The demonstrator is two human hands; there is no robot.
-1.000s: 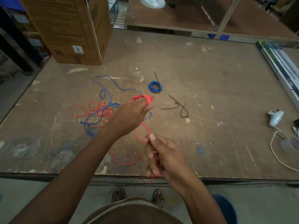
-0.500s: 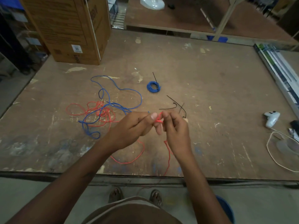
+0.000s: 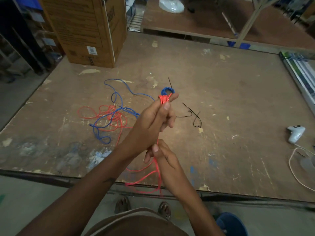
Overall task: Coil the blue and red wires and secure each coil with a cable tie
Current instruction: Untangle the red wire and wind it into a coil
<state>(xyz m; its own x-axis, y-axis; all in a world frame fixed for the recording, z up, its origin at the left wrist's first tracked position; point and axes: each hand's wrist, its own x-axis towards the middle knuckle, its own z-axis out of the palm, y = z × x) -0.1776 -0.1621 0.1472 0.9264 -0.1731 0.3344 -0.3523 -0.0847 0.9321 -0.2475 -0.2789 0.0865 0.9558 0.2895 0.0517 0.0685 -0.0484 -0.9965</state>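
Observation:
My left hand (image 3: pixel 151 123) holds several turns of red wire (image 3: pixel 164 99) wound around its fingers, the thumb pressing on them. From there the red wire runs down into my right hand (image 3: pixel 164 158), which grips it near the table's front edge; a slack loop hangs below. Loose red wire (image 3: pixel 109 114) and loose blue wire (image 3: pixel 117 97) lie tangled on the table to the left. A small blue coil (image 3: pixel 167 90) with a black tie sticking out sits just behind my left fingers. Two loose black cable ties (image 3: pixel 196 118) lie to the right.
A tall cardboard box (image 3: pixel 88 29) stands at the table's back left. A white game controller (image 3: pixel 295 132) and a white cord (image 3: pixel 296 172) lie at the right edge. Long strips (image 3: pixel 301 72) lie along the back right. The worn wooden table (image 3: pixel 221 92) has a front edge near my feet.
My hands were together over the table half a second ago. Now my left hand has risen with the red turns on its fingers and my right hand has dropped back, drawing the wire taut.

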